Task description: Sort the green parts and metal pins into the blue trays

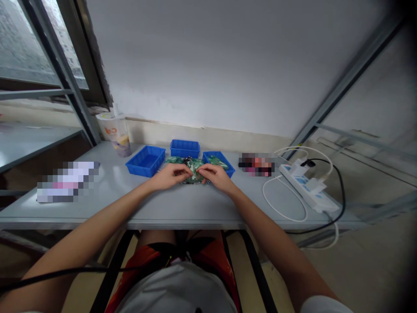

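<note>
The left hand (171, 175) and right hand (217, 176) hold their fingers narrow at a heap of green pieces (195, 165) between them; I cannot tell whether either pinches one. The pieces look light, thin and perhaps fragile, probably best taken by their edges. Walls of the left tray (139, 170), far tray (185, 154) and right tray (230, 172) crowd the space beyond the hands; nearer room is the desk (192, 206) between the forearms.
</note>
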`<action>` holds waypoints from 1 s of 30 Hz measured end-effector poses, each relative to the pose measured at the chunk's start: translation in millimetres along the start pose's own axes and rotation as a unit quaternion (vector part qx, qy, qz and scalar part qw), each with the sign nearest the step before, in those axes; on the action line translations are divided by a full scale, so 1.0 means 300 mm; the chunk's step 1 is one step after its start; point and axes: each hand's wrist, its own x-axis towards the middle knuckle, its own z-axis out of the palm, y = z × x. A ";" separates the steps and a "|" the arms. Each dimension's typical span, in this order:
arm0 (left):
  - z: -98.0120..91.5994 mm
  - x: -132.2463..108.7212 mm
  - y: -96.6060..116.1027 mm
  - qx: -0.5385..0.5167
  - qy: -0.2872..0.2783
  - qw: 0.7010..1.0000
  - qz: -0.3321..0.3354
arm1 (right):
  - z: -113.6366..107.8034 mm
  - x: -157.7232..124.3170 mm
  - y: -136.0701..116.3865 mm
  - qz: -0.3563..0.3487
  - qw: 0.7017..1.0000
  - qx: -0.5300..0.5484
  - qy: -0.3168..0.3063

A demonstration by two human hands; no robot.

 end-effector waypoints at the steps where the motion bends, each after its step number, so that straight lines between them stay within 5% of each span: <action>1: 0.000 0.000 -0.001 0.001 0.004 1.000 0.000 | 0.000 0.001 0.004 0.000 1.000 0.002 0.001; 20: -0.006 0.004 -0.005 0.049 0.075 0.995 0.041 | 0.003 0.019 0.044 -0.016 0.999 0.014 0.041; 30: 0.026 0.005 -0.025 -0.081 0.099 0.990 0.057 | 0.011 0.009 0.039 -0.075 0.972 -0.214 0.059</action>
